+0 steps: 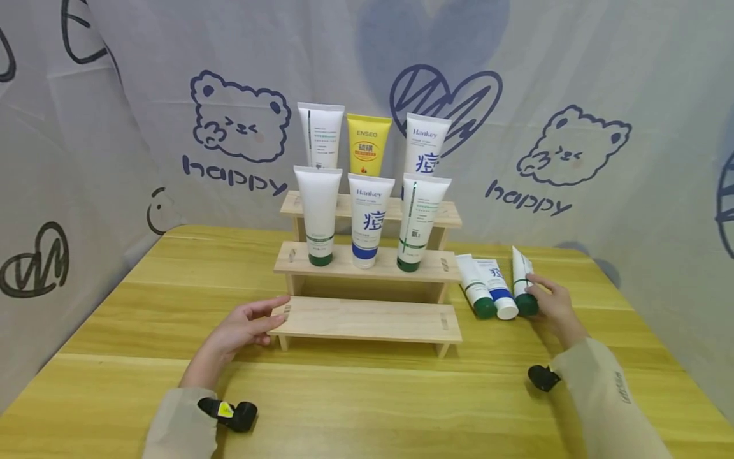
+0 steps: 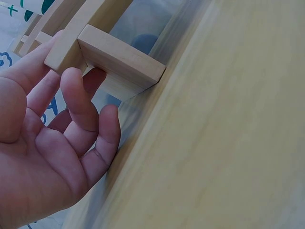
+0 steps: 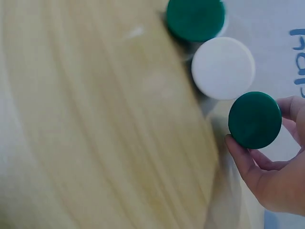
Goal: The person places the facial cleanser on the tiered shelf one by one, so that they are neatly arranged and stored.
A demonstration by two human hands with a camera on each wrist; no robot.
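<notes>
My right hand (image 1: 553,306) pinches a white squeeze tube (image 1: 520,268) with a green cap (image 3: 255,120) between thumb and fingers, at the right of the table. Beside it lie a white tube with a blue band (image 1: 497,287) and another green-capped tube (image 1: 476,287). At the left end of the three-step wooden display stand (image 1: 367,319), my left hand (image 1: 243,328) grips the lowest board, its other fingers curled under the edge in the left wrist view. The middle step carries three upright white tubes, among them a blue-banded one (image 1: 367,220).
On the top step stand a white tube (image 1: 321,134), a yellow tube (image 1: 368,145) and a blue-lettered white tube (image 1: 424,143). A printed cloth (image 1: 338,57) hangs behind the wooden table (image 1: 355,408). Each sleeve bears a small black wrist camera (image 1: 243,415).
</notes>
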